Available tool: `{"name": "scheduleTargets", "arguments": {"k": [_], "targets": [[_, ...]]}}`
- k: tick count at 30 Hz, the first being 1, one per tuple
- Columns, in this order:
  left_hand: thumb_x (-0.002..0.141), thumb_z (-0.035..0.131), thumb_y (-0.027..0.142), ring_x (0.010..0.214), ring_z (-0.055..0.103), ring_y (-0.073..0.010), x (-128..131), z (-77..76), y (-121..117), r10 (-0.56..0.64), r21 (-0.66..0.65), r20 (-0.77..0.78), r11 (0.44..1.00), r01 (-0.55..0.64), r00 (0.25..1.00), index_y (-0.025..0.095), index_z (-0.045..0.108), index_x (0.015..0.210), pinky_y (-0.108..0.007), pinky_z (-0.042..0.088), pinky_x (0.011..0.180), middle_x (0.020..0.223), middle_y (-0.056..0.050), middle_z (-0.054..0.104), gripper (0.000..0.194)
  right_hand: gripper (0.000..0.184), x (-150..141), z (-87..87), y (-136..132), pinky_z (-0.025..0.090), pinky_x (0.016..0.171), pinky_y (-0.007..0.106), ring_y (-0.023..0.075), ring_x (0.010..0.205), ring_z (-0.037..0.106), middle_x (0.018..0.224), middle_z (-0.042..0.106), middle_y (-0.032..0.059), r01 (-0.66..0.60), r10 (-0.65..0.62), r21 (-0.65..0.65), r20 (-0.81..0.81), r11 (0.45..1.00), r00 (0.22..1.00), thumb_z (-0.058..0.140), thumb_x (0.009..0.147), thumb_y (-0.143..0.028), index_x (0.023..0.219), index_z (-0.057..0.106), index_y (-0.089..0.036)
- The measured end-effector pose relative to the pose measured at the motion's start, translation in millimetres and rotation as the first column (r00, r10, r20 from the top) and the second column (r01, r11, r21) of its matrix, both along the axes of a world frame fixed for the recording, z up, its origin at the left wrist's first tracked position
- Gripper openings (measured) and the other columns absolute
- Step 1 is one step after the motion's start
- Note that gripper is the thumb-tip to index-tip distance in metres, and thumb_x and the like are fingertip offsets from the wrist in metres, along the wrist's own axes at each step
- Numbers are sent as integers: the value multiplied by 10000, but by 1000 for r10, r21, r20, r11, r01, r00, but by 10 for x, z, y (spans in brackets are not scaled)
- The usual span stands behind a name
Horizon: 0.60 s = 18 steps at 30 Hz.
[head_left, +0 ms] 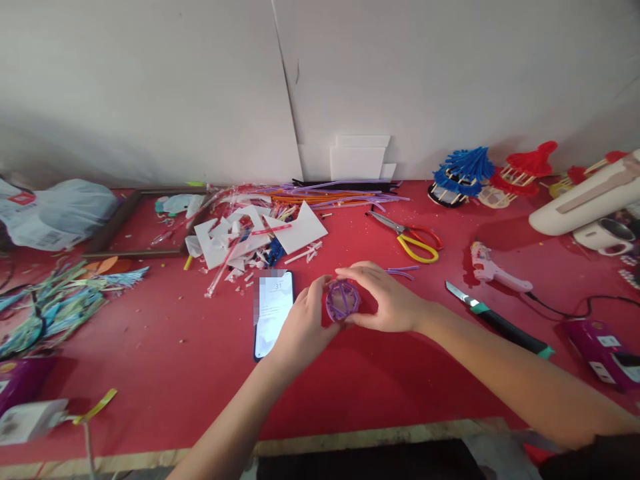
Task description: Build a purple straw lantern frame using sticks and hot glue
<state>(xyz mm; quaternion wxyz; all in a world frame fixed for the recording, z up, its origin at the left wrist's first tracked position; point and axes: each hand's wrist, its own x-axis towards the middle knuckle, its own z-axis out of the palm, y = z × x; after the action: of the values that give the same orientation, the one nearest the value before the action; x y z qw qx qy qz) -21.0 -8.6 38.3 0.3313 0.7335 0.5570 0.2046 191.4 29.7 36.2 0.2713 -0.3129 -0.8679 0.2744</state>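
Observation:
A small round purple pipe-cleaner piece point(343, 300), with a bar across its middle and a pale base, is held above the red table. My left hand point(311, 319) grips its left edge, fingers curled round it. From the other side, my right hand point(383, 297) pinches the rim between thumb and fingers. A lit smartphone point(274, 313) lies just left of my left hand, partly behind it. Short purple pipe cleaners point(403, 272) rest beyond my right hand. Farther back lie scissors point(407, 239) with one yellow and one red handle.
To the right are a utility knife point(500, 323), a pink glue gun point(493, 270) with its cord, and a mug point(605, 235). Blue point(463, 177) and red point(525, 175) pipe-cleaner models stand behind. White scraps point(260, 233) and a dark frame point(135, 253) occupy the back left.

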Motion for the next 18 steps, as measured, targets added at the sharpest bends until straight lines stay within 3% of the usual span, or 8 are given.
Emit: {"name": "scheduleTargets", "arguments": {"k": [4,7,10,13,18], "targets": [[789,707,206,1286,586,-305,-26,18,17,-23,-22,-10,999,23,1000,202,407,1347,-475,508,1015,1385,-167,597,633,770,-10,-11,1,443,1083,533,309,1257,526,1343,600,134,-8,8,34,1,999,1000,718,839,-339,1502,333,-265],[798,697,204,1167,658,-291,-27,36,23,-26,-40,-32,999,24,999,204,471,1292,-449,535,960,1278,-142,666,543,707,27,70,-36,457,1075,514,295,1239,546,1316,612,131,-22,24,40,-75,999,997,714,848,-356,1466,384,-262],[775,758,267,1194,639,-310,-19,47,7,0,-35,-61,999,-2,998,204,484,1284,-462,517,982,1289,-148,665,581,665,163,170,-130,469,1074,487,279,1255,549,1331,601,133,8,-6,16,-117,1000,993,710,859,-348,1442,405,-255],[752,801,337,1229,623,-326,-40,73,-29,35,-50,-91,998,-40,995,198,447,1344,-463,509,992,1310,-158,660,704,665,389,157,-270,460,1091,501,289,1288,531,1348,599,140,37,-38,43,2,998,999,708,863,-345,1445,406,-232],[769,785,353,1092,698,-290,-155,135,-79,17,-201,-133,979,-44,991,205,412,1432,-397,532,929,1101,-87,761,775,552,744,-101,-567,480,1079,506,286,1283,546,1318,640,137,33,-46,66,204,997,978,668,874,-279,1392,495,-203]]}}
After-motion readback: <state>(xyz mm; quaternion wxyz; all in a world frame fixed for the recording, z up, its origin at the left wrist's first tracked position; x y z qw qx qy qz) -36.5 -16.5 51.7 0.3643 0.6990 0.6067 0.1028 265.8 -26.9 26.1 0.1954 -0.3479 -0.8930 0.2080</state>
